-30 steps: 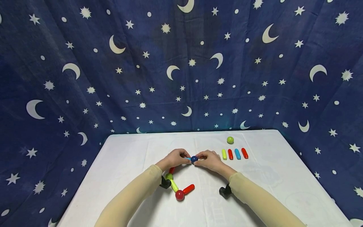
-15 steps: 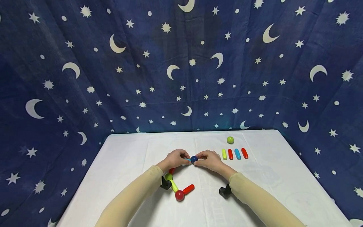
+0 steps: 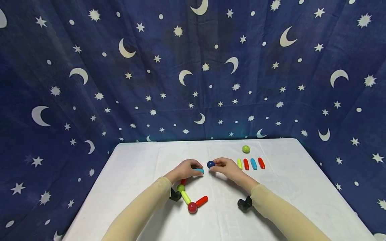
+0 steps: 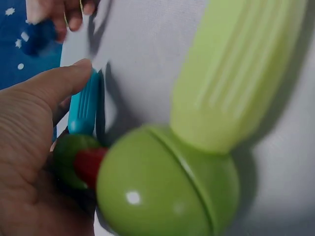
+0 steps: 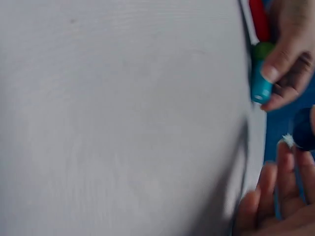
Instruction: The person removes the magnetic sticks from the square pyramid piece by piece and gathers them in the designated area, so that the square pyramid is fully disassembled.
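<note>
My left hand pinches a light blue rod between thumb and fingers. That rod runs from a green ball near the palm, joined by a short red rod to a larger green ball. A yellow-green rod leads on to a red ball, from which another red rod sticks out. To the right, my right hand holds a dark blue ball in its fingertips, a small gap away from the light blue rod's end. In the right wrist view, only part of that ball shows.
Loose rods lie in a row at the right: a yellow one, a red one, a light blue one and another red one. Behind them sits a loose green ball. A starry cloth hangs behind the white table.
The dark blue ball has come away from the light blue rod's end. My right hand has moved it slightly right and back. The left hand has stayed nearly in place.
</note>
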`<state>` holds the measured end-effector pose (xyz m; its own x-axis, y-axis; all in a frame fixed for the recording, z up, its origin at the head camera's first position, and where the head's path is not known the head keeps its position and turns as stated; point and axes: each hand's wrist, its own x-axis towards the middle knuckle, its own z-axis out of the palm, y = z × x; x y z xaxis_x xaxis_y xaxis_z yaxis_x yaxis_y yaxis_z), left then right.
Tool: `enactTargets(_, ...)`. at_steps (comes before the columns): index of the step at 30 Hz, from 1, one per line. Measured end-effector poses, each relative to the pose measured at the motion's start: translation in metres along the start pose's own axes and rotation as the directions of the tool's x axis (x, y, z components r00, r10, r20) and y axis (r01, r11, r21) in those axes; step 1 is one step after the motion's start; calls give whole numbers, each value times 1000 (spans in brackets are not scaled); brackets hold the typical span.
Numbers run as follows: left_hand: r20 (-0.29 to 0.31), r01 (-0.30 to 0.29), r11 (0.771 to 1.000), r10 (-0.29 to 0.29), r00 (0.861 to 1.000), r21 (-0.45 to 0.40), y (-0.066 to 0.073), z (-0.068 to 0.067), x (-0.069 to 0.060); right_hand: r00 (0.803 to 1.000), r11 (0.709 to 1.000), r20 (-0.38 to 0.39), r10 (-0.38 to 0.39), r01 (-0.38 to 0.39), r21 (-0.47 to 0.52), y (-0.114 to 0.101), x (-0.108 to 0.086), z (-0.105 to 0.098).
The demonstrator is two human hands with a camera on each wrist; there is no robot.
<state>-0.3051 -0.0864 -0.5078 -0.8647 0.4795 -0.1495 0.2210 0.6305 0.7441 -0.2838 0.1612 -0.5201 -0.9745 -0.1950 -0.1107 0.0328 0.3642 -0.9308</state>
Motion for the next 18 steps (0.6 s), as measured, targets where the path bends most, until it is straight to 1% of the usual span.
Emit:
enactTargets(2,-8,-2,1000,2,1000,-6,-2,-2,-3,1000,993,-6,5,-4,118,-2,-4,-9)
enactTargets(5,-17,8,1000,-8,1000,0,-5,-5,-8,999,962,-36,14,-3,272,-6,-8,-24)
enactTargets(7,-23,14,1000,-14,1000,0,-7,-8,-10,998,938,-57,-9,28,346,-8,-9,-35)
enactTargets(10,-28,27,1000,-27,999,-7,-10,-11,-13,994,905,-90,-56,89,417,-12,-8,-50)
enactTargets(12,-28,27,1000,-27,999,-12,-11,-12,-15,990,895,-115,-86,128,428,-13,-7,-61)
enactTargets(13,-26,25,1000,-25,999,-14,-12,-12,-16,987,890,-133,-89,139,434,-13,-7,-66)
enactTargets(14,-23,24,1000,-25,999,-15,-12,-12,-17,984,895,-150,-94,149,419,-12,-6,-73)
enactTargets(16,-26,19,1000,-19,999,-8,-12,-13,-18,978,920,-191,-87,153,362,-10,-5,-87)
enactTargets(18,-37,16,1000,-16,999,1,-12,-14,-19,967,948,-248,-48,122,294,-6,-4,-103)
